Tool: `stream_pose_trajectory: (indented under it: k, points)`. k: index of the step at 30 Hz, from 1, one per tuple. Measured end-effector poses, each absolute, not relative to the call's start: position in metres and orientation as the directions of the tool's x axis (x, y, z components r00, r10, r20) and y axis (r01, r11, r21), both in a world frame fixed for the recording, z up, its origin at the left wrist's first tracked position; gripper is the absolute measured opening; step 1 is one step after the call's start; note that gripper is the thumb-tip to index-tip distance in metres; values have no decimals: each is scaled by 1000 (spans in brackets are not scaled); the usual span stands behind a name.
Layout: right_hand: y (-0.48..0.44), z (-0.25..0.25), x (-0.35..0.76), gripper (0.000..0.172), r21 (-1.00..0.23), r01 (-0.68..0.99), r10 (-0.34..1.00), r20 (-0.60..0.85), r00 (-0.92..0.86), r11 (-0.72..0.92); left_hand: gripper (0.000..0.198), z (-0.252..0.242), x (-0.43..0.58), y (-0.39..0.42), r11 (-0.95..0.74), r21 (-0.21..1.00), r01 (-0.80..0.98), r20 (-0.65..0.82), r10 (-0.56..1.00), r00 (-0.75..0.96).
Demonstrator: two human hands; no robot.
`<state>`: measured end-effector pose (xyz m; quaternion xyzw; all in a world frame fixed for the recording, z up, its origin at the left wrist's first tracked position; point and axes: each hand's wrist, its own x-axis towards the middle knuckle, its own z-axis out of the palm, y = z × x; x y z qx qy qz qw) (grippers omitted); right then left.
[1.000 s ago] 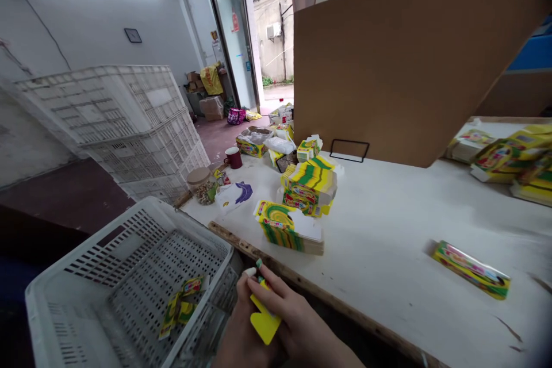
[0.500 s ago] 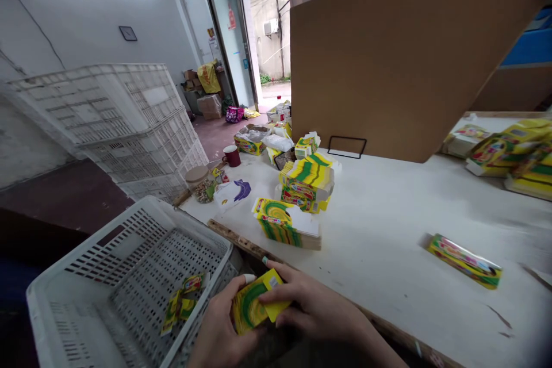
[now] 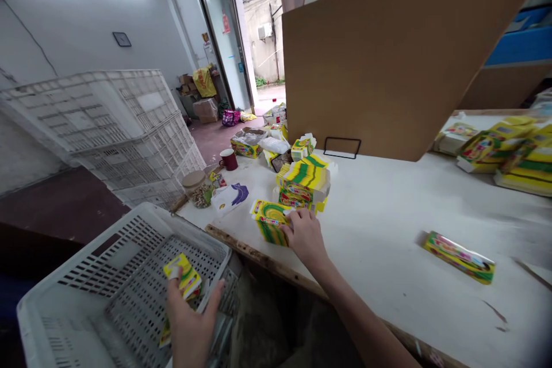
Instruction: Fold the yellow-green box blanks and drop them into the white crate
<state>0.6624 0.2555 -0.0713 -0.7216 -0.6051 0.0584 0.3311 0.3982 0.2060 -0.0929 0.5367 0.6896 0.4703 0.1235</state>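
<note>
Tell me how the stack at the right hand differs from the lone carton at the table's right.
The stack is many cartons pressed together; the lone carton is a single one. The right hand is on the stack, while neither hand is at the lone carton. Both sit on the white table and have yellow-and-green printing.

L hand (image 3: pixel 190 325) low, fingers (image 3: pixel 214 300) spread; R hand (image 3: pixel 306 237) fwd, fingers curled, arm (image 3: pixel 351 302) extended.

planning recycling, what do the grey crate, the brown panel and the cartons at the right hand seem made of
Grey crate: likely plastic, dull, with moulded slotted walls. Brown panel: probably cardboard, matte, plain brown. Cartons: thin printed card, it seems, stacked flat; gloss unclear.
</note>
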Motion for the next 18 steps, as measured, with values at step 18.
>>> stream_pose_trajectory:
  k: [18]
  points:
    - [162, -67, 583, 44, -981, -187, 948, 19, -317, -42, 45, -65, 479, 188, -152, 713, -685, -44, 964, -261]
